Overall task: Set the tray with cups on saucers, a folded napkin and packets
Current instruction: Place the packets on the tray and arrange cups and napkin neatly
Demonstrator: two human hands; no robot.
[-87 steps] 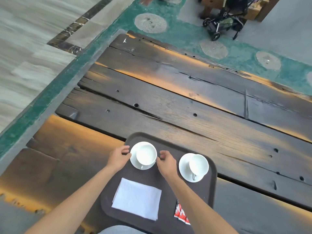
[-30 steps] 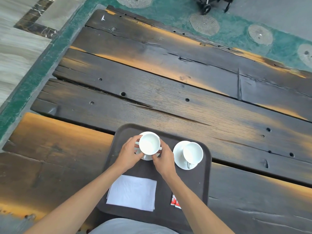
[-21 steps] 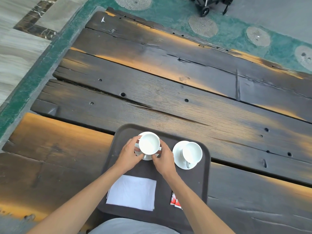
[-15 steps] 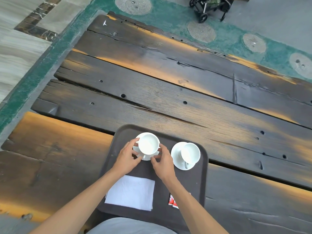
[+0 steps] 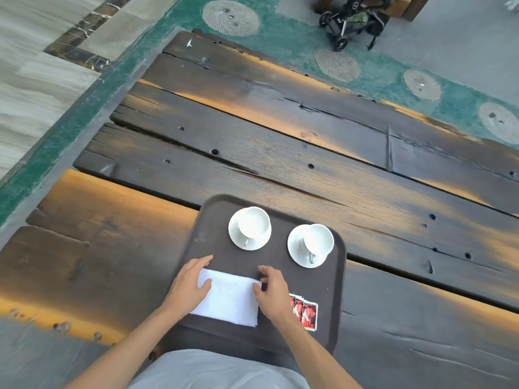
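A dark brown tray [image 5: 334, 279] lies on the wooden table. Two white cups stand on white saucers at its far side: the left cup [image 5: 253, 222] and the right cup [image 5: 318, 239], handles turned toward me. A white folded napkin [image 5: 229, 300] lies in the tray's near left part. My left hand [image 5: 188, 286] rests on its left edge and my right hand [image 5: 272, 290] pinches its far right corner. Red packets [image 5: 306, 314] lie at the near right, beside my right hand.
The table [image 5: 280, 153] is made of dark, worn planks with gaps and holes. Its left end drops to a green and stone floor. A stroller [image 5: 351, 23] stands on the floor beyond the far edge.
Both hands have let go of the left cup and saucer and come back toward me onto the napkin. The left cup now stands free on its saucer.
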